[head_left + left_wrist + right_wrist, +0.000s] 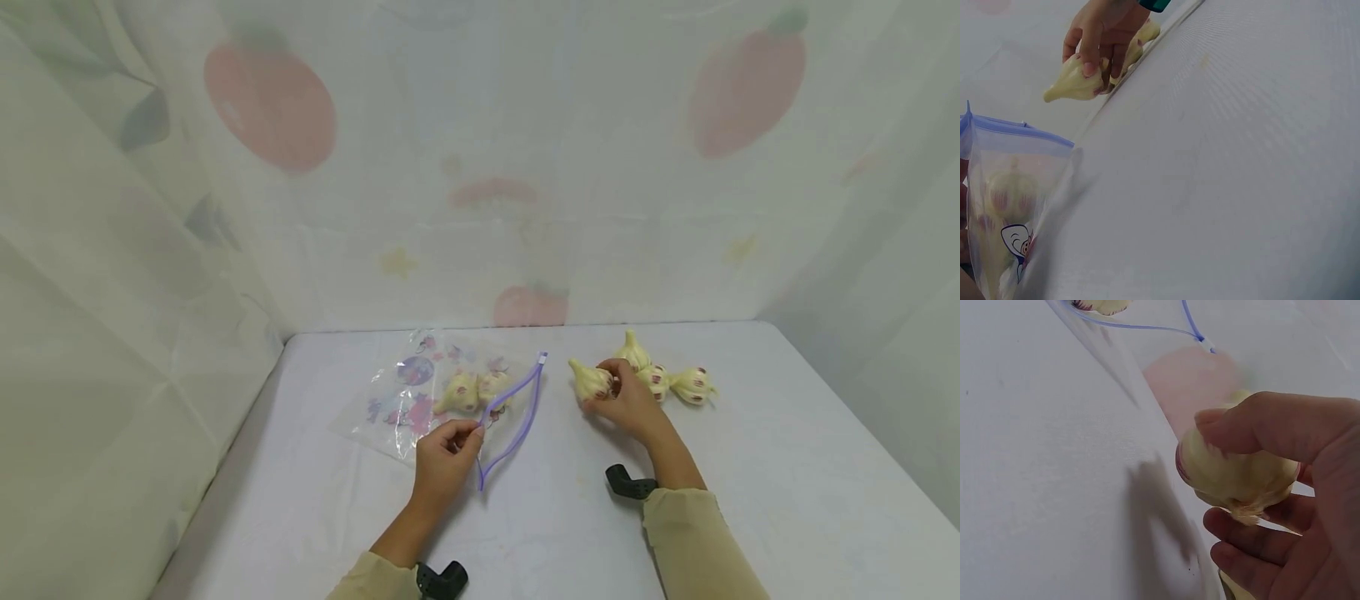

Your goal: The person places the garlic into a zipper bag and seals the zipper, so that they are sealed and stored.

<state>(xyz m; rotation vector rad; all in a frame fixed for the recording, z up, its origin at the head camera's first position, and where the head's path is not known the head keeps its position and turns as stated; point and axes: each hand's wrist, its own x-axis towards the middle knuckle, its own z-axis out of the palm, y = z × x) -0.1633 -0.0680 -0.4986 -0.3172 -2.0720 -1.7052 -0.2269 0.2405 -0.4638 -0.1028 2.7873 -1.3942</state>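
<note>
garlic bulb (592, 383) slants in right hand (628, 405), stem (574, 367) leftward

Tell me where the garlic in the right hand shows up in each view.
Head: garlic right of centre, below mid-height.
Left wrist: garlic towards the upper left.
Right wrist: garlic right of centre, about mid-height.
Shared landmark: the purple zip.

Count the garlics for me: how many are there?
6: two garlics in the bag, one in the right hand, three on the table beside it. Others may be hidden.
</note>
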